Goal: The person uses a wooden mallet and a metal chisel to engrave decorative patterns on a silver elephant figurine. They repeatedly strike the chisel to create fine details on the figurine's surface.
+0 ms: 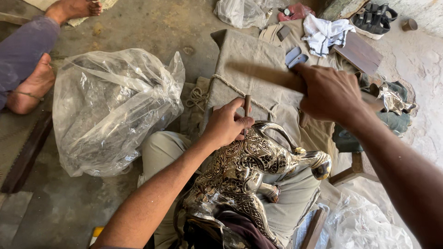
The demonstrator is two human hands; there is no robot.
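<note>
Engraved metal animal figure [249,180] lies across the person's lap, silvery and covered in dark scrollwork, its curved horn or handle part rising just under the left hand [226,125]. That position keeps the work surface turned up toward the eyes and braced against the legs so it does not roll. The left hand is closed in a pinch around a thin brown chisel [247,105], holding it upright with its tip, hidden by the fingers, seemingly set on the metal; the heel of the hand rests on the figure, apparently to steady the tool. The right hand [328,92] is wrapped shut around a wooden mallet [265,74], which is blurred and lies beyond and above the chisel's top, apart from it. Past both hands a grey cloth-covered block [249,50] bound with cord [230,86] sits on the floor. Left of the left hand lies a crumpled clear plastic bag [110,110], and beyond it another person's bare feet [32,85].
</note>
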